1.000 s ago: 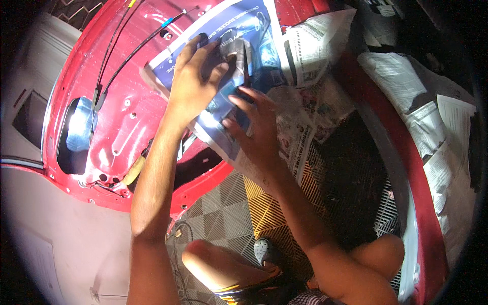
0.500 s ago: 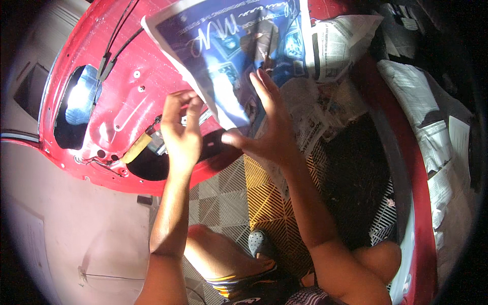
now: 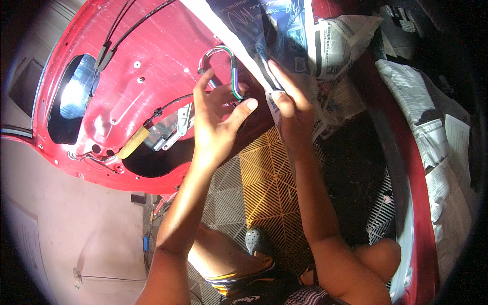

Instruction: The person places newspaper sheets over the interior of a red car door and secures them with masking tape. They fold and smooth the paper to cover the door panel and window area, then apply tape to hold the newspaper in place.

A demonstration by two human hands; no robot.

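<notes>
My left hand [image 3: 216, 119] is raised in front of the red car door panel [image 3: 152, 40], its thumb and fingers spread. A looped bundle of coloured wires [image 3: 235, 76] with black tape passes by those fingers, its lower end close to the thumb. Whether the fingertips touch the wires is hard to tell. My right hand [image 3: 295, 112] pinches the edge of a blue-and-white newspaper sheet [image 3: 239, 23], folded back toward the right. The sheet covers the far part of the door.
A yellow-wrapped part [image 3: 134, 143] and a metal bracket [image 3: 183, 119] sit at the door's lower opening. Black cables [image 3: 137, 23] hang across the panel. More newspaper [image 3: 414, 96] covers the sill at right. Grey and yellow floor tiles [image 3: 269, 178] lie below.
My right hand has drawn the newspaper's near edge rightward, uncovering the wire bundle. My left hand has shifted right, toward the wires, with fingers spread.
</notes>
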